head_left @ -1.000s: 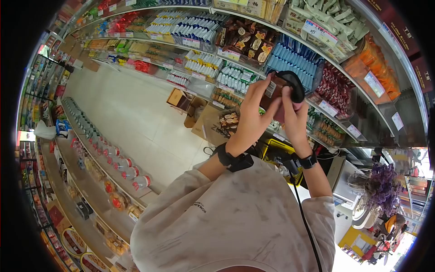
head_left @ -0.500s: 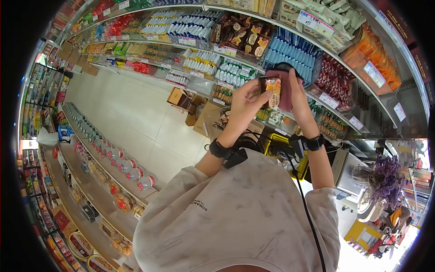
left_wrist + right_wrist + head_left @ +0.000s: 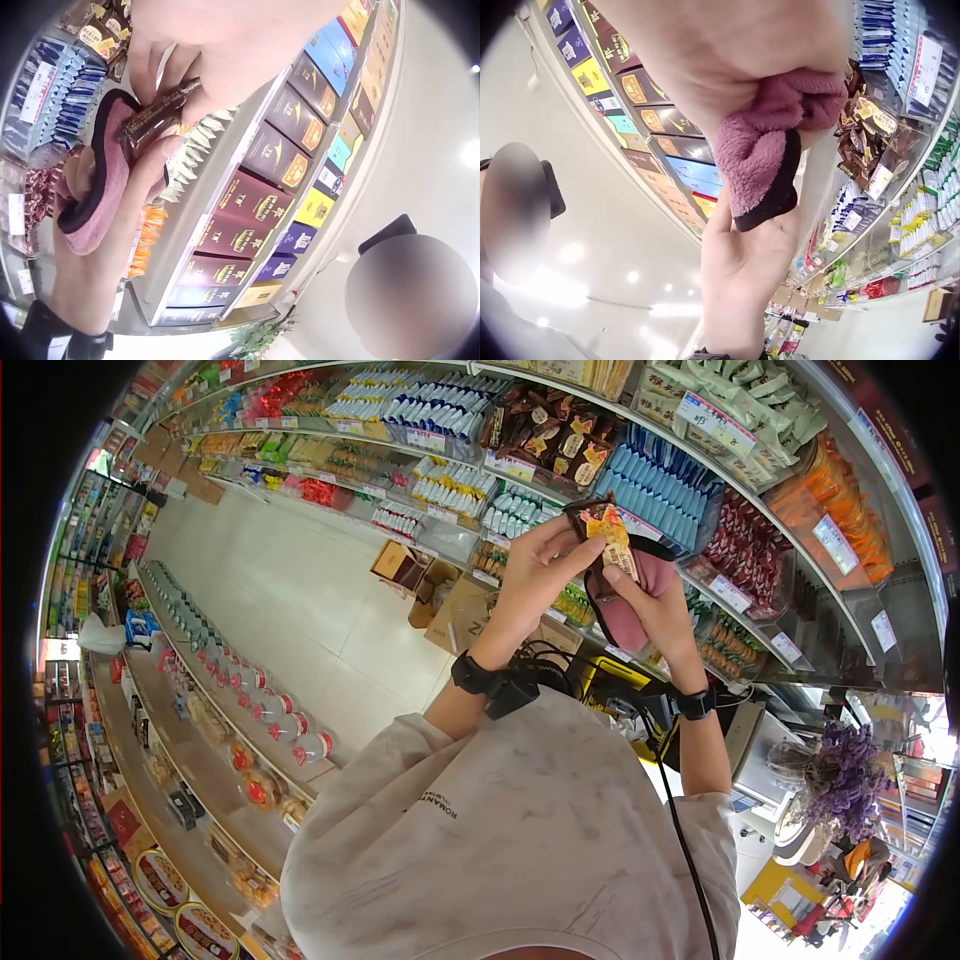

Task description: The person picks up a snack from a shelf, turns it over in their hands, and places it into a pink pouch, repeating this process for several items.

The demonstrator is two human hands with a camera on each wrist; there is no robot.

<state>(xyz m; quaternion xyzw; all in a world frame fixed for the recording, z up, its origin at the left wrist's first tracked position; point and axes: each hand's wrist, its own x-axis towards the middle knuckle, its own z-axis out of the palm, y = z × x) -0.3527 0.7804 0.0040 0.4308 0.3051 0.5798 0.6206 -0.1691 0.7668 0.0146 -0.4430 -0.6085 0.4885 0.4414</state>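
In the head view, my left hand point(image 3: 540, 575) pinches a small brown snack packet point(image 3: 611, 540) with a yellow and orange label, thumb lying on its front. A dusty-pink fleecy cloth point(image 3: 625, 622) with black edging sits behind and below the packet, gripped by my right hand point(image 3: 662, 622). The right thumb lies over the packet's lower end. In the left wrist view the packet point(image 3: 154, 124) shows its dark side between the fingers, with the cloth point(image 3: 105, 172) around the right hand's fingers. In the right wrist view the cloth point(image 3: 761, 154) bunches below the right palm.
Shelves of wrapped snacks stand ahead, including a bin of similar brown packets point(image 3: 555, 440) and light-blue packets point(image 3: 655, 485). A yellow basket point(image 3: 610, 680) and cardboard boxes point(image 3: 465, 615) are below. Lidded jars point(image 3: 290, 725) line the left shelf. Boxed goods point(image 3: 247, 199) fill upper shelves.
The packet has turned from its dark side to its labelled front and now tilts. The cloth has swung lower, opening out below it, and the right thumb has come onto the packet.
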